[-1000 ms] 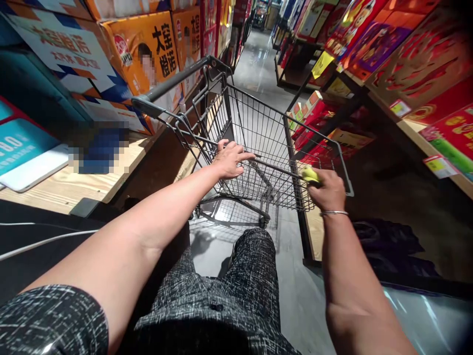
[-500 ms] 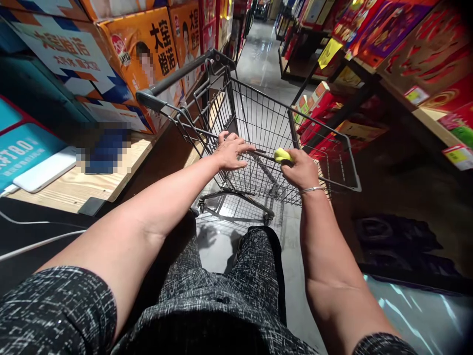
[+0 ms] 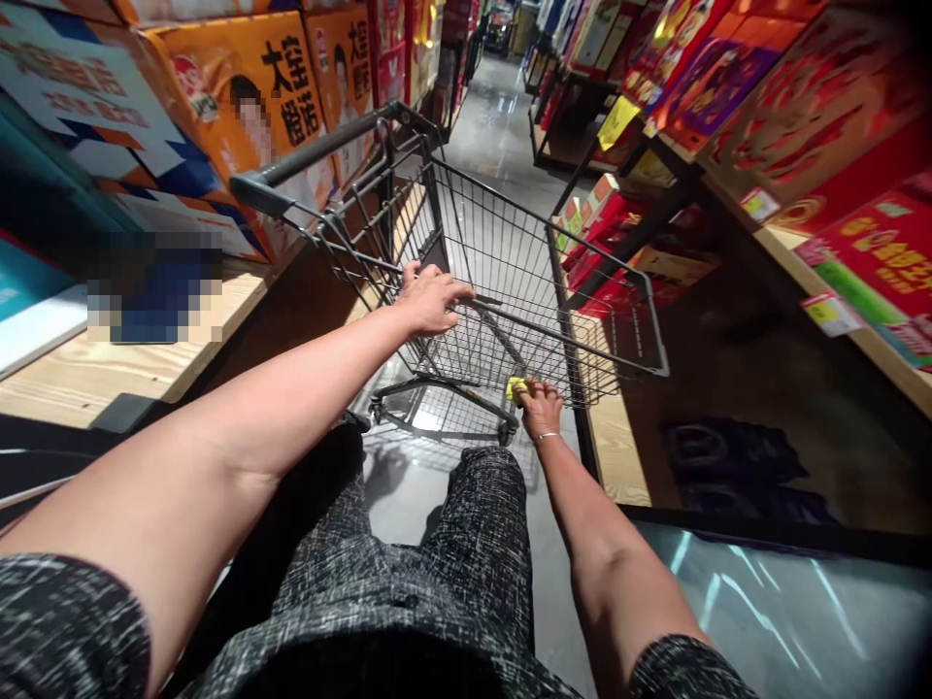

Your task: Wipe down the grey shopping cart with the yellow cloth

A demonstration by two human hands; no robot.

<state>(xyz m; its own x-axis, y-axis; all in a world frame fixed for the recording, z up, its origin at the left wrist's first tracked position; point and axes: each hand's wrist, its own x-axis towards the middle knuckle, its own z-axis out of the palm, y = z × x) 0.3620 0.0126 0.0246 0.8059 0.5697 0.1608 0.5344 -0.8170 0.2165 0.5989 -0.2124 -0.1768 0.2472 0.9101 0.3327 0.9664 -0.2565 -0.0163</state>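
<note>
While R hand (image 3: 543,413) grips, yel. cloth (image 3: 516,390) juts past fingers (image 3: 540,387).

1 head-worn view, facing forward and steeply down, shopping cart (image 3: 484,257) near, aisle (image 3: 499,112) beyond

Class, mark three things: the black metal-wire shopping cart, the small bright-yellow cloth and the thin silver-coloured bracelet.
Black metal-wire shopping cart (image 3: 520,319): head view, near top rail.
Small bright-yellow cloth (image 3: 516,389): head view, its exposed part.
Thin silver-coloured bracelet (image 3: 548,437): head view, middle of the visible band.
</note>
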